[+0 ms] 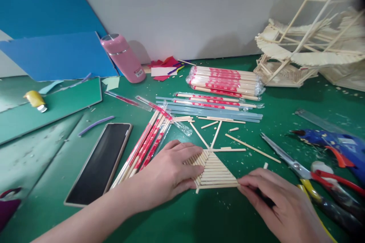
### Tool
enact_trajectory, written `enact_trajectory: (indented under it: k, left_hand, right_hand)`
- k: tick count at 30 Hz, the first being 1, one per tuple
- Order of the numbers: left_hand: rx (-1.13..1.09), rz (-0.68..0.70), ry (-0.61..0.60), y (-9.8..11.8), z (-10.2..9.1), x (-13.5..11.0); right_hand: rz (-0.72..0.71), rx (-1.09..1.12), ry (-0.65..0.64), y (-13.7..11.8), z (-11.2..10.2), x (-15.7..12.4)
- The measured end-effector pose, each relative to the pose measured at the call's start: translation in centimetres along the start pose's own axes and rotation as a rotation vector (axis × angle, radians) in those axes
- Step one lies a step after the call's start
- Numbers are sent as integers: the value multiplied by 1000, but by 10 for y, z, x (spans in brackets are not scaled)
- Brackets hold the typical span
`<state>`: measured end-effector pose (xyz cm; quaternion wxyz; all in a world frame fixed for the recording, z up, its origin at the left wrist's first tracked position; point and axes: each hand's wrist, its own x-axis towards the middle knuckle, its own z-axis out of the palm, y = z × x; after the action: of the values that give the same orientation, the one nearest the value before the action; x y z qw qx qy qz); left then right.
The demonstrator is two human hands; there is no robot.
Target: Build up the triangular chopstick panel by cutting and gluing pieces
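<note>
Panel (218, 172) Under Two-Point Hold

Clock positions are read from the panel, with 12 o'clock toward the wall (176, 11).

The table (222, 222) supports all items. The boards (57, 57) stand against the wall at 10 o'clock, apparently upright to save surface. The stick model (302, 59) stands between 1 and 2 o'clock, well apart from both hands, presumably for its protection. The bundle (225, 81) of wrapped sticks lies at 12 o'clock, likely as reachable stock. The glue gun (327, 138) and scissors (285, 157) lie near 3 o'clock, probably for quick pickup.

Left hand (178, 167): fingers spread, not clenched, laid across the panel's 9 o'clock side, probably to stop it shifting. Right hand (275, 197): thumb and forefinger pinch the panel's 4 o'clock corner, likely to align the lowest stick. The panel sits between both hands; full contact with the table cannot be confirmed.

Labels: the bundle's red wrappers carry pale print, not legible. The bottle (125, 59), between 10 and 11 o'clock, has a small white label; the glue gun has a pale one. Neither can be read.
</note>
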<state>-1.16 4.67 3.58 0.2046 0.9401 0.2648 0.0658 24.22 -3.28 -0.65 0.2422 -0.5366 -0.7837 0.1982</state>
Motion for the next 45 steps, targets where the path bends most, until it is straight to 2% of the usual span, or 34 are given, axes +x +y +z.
enact_trajectory:
  k: [6, 12, 15, 20, 23, 28, 36, 42, 45]
  left_hand:
    - [-10, -4, 2, -1, -1, 1]
    - [24, -55, 8, 7, -5, 1]
    - [40, -77, 91, 20, 3, 0]
    - [95, -100, 325, 36, 34, -1]
    - [141, -75, 422, 37, 48, -2]
    - [147, -49, 511, 33, 57, -1]
    - [142, -50, 552, 35, 60, -1]
    - [165, -58, 575, 33, 63, -2]
    - [155, -76, 517, 36, 59, -2]
  right_hand:
    - [56, 21, -19, -2, 0, 0]
    - [66, 24, 40, -2, -3, 0]
    - [47, 39, -8, -2, -5, 1]
    - [97, 48, -34, -5, -5, 2]
    - [129, 64, -30, -8, -5, 3]
    - [162, 88, -54, -12, -7, 4]
    - [159, 83, -70, -13, -6, 5]
    - [202, 70, 42, -10, 2, 2]
    - [202, 77, 78, -9, 4, 0]
